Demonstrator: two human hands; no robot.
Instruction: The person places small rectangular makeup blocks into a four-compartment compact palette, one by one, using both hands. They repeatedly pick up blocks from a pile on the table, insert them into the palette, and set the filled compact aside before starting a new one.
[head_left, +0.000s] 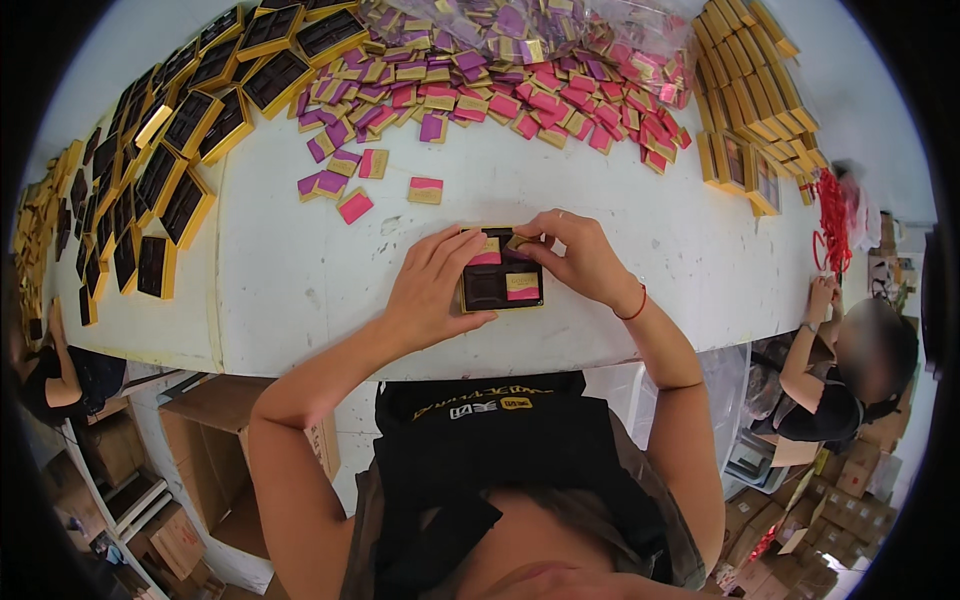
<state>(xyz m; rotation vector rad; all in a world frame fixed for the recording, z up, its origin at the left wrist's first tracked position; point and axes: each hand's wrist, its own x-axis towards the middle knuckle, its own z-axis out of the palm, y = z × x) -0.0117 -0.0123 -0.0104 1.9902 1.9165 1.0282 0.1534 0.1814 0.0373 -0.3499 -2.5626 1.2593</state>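
Around the shallow square gold box with a dark compartmented tray (486, 291), at the near middle of the white tabletop (295, 275): black cloth garment (500, 445) at 6 o'clock with white and yellow lettering; heaped pink, purple and gold rectangular pieces (440, 102) at 12; open dark-trayed gold boxes (163, 178) at 10; stacked gold boxes (755, 90) at 2. The left hand (432, 285) grips its 9 o'clock side; the right hand (575, 255) pinches a small gold-edged piece (517, 243) at 1. Printed pink-and-gold pieces (522, 287) fill 11 and 5.
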